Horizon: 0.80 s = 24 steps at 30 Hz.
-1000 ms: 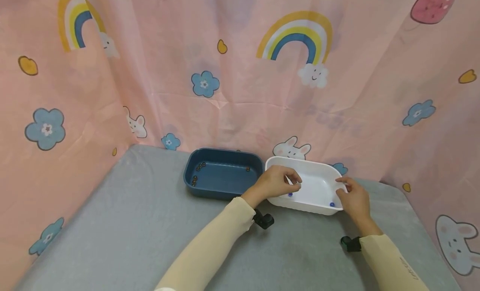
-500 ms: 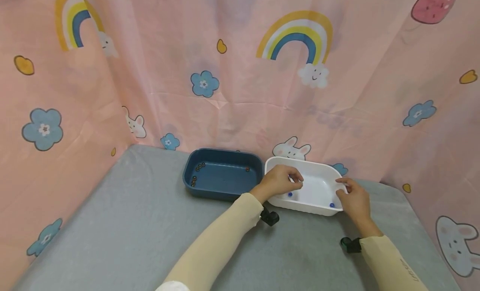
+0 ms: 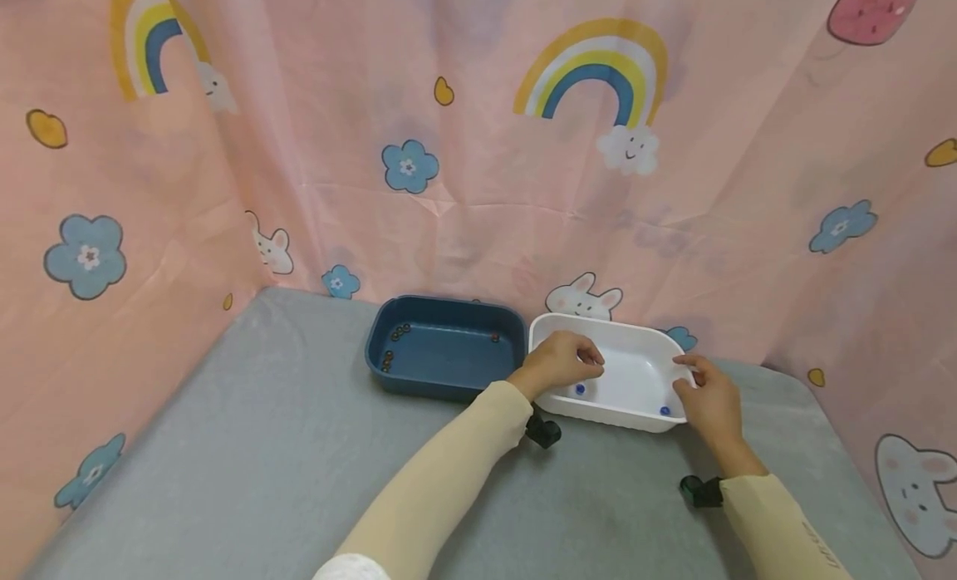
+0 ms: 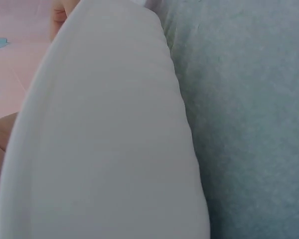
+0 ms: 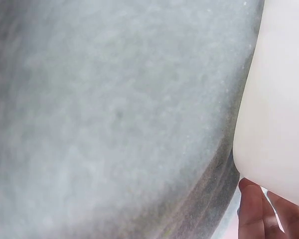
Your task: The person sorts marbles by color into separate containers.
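Note:
A white plastic tub point(image 3: 598, 415) stands on the grey cloth, with two small blue beads, one bead point(image 3: 580, 389) near the left hand and another bead point(image 3: 664, 410) in the near right corner. Over the tub's left part, the left hand point(image 3: 562, 364) has its fingers bent and thumb and index tips close together; I cannot tell if something small is between them. The right hand point(image 3: 714, 401) grips the tub's right end at the rim. In the right wrist view its fingers point(image 5: 251, 209) show beside the outer wall. The tub's wall point(image 4: 104, 124) hides most of the left wrist view.
Left of the white tub, right beside it, a dark blue tub point(image 3: 449, 390) holds several small brown beads point(image 3: 396, 334). A pink patterned curtain point(image 3: 478, 231) hangs behind and on both sides. Grey cloth point(image 3: 247, 447) covers the table. A black wrist camera point(image 3: 544, 432) sits below the left hand.
The left hand has shifted slightly right over the white tub, and its forearm has moved right too. The right hand keeps its place on the tub's end.

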Available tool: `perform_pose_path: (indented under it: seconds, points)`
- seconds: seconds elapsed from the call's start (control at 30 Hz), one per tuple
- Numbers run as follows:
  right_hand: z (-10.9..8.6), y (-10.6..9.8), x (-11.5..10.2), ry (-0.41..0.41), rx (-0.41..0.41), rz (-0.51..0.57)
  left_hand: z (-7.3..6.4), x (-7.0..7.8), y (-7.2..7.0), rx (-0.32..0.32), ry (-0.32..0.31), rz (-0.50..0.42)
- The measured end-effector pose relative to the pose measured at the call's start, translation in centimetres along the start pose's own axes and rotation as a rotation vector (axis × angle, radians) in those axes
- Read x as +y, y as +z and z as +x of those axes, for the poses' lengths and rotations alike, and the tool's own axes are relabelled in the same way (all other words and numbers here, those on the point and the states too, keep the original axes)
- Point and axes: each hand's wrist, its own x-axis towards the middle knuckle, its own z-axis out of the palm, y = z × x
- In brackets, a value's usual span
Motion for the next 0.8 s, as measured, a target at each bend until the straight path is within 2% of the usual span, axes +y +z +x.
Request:
perform_pose_path:
  seconds: [0.27,0.47,0.6,0.8]
  points:
    - [0.1,0.2,0.1,-0.002,0.025,0.035,0.8,0.2,0.1,0.004,-0.063,-0.053]
    - [0.1,0.3,0.1,0.008,0.031,0.043,1.1,0.3,0.5,0.032,-0.061,0.024]
    - [0.2,0.3,0.1,0.011,0.037,0.041,1.3,0.0,1.2,0.041,-0.045,0.057]
    - [0.3,0.3,0.3,0.028,0.028,0.050,1.5,0.0,1.8,0.028,-0.046,0.114]
